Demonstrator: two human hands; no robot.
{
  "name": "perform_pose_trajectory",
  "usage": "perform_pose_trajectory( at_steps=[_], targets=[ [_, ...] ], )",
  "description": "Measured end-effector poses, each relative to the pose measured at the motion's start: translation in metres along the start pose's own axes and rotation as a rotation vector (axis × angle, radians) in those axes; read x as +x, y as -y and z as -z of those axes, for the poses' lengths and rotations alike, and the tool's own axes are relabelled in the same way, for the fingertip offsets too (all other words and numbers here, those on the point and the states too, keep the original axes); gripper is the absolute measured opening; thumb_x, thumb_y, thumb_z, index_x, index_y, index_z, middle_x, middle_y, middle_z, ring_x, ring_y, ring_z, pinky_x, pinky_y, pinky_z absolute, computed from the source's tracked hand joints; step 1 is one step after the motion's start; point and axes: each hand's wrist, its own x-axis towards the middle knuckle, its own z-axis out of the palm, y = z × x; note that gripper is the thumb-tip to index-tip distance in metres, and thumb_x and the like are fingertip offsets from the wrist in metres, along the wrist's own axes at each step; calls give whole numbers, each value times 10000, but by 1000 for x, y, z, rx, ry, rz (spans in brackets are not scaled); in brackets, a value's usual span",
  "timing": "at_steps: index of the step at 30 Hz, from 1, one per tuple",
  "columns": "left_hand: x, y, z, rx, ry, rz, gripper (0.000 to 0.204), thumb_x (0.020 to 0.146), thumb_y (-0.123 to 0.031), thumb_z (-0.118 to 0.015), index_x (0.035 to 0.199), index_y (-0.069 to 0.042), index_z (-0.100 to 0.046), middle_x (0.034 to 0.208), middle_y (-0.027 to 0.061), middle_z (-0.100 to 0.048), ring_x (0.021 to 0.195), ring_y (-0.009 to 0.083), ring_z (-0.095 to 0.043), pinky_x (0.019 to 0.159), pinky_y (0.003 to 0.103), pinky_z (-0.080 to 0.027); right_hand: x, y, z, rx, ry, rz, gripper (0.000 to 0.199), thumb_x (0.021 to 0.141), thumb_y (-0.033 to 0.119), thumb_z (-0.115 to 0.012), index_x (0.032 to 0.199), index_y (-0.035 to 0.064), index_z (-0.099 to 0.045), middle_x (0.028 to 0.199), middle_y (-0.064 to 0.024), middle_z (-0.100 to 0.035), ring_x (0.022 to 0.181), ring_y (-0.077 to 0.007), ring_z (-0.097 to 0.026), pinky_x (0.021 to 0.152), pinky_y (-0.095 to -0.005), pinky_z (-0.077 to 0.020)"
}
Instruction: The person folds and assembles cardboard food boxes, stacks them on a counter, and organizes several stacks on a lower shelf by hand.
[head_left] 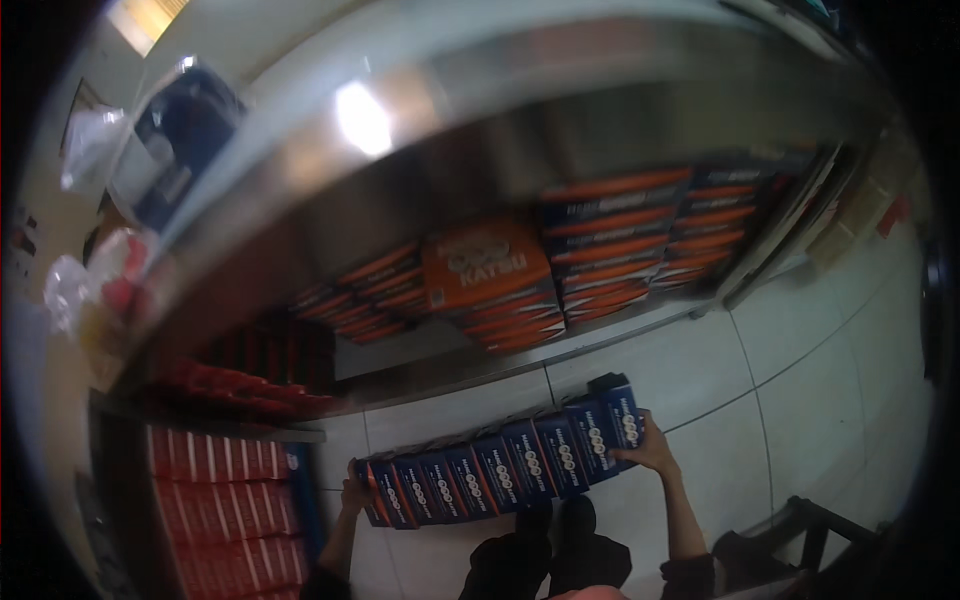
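A long row of dark blue cartons [510, 465] with orange edges and pale round prints is held across in front of me, above the tiled floor. At its left end my left hand [355, 490] presses inward, its fingers partly hidden by the end carton. My right hand [650, 447] grips the right end, the thumb on the front face and the fingers around the outer side. The row slants, its right end farther from me. Near the right end, one carton's top sticks up a little above the others.
Ahead, a metal shelf unit [500, 375] holds stacked orange-and-blue cartons [610, 240], with one orange box [485, 265] facing up. Red packs [225, 505] are stacked at left. A black frame [815, 530] stands at lower right. A clear plastic bag [68, 290] lies at far left.
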Motion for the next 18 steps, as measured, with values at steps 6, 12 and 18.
perform_pose_trajectory(
  at_steps=[6,12,18],
  targets=[
    [92,65,-158,269,-40,97,958,742,-362,-665,1466,-242,-49,1110,270,-535,987,411,-587,814,475,-490,35,-96,-86,-160,147,-14,1110,493,624,-802,1290,-34,-396,1143,-243,-582,1095,-345,-566,936,-386,-447],
    [-5,-110,-146,227,-90,-152,703,687,-212,-690,1326,-140,-408,1134,196,-568,1032,346,-565,857,434,-482,27,-135,-53,-237,8,-113,1093,505,596,-809,1335,22,-388,1114,-248,-596,1081,-349,-569,914,-390,-451],
    [-72,-248,-152,-193,31,-987,512,782,-305,-655,1199,-35,-528,1035,128,-539,1015,328,-525,849,415,-449,67,-81,-35,-12,-60,174,832,682,463,-757,1321,44,-428,1261,-212,-512,1063,-328,-563,863,-406,-480]
  ],
)
